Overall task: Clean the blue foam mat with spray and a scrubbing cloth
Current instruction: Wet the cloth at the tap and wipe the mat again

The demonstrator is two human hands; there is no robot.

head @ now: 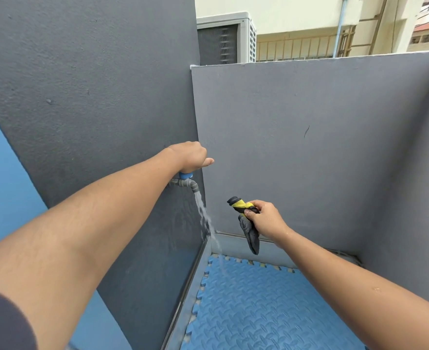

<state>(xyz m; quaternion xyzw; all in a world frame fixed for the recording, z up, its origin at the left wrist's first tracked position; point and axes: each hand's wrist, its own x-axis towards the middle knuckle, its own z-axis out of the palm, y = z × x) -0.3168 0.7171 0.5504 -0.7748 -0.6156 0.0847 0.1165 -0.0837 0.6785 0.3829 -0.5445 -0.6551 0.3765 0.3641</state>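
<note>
Nearest the camera, at the lower left of the frame, a dark sleeve (3, 322) covers the upper part of the left arm, which reaches up and away toward the middle of the frame. Its left hand (189, 156) is curled closed over the blue handle (185, 176) of a grey tap (188, 184) fixed to the dark grey wall (82, 84), with the thumb sticking out to the right. A stream of water (204, 215) runs from the spout down along the wall corner and lands on the blue foam mat (266, 306), which lies on the floor in the lower middle and lower right of the frame, its toothed edge close against the wall base. Right of the stream and apart from it, the right hand (266, 219) is clenched tight around a scrubbing cloth (246, 223) of yellow and dark grey. One end pokes out above the fingers; the longer grey end hangs down below the fist, above the mat.
</note>
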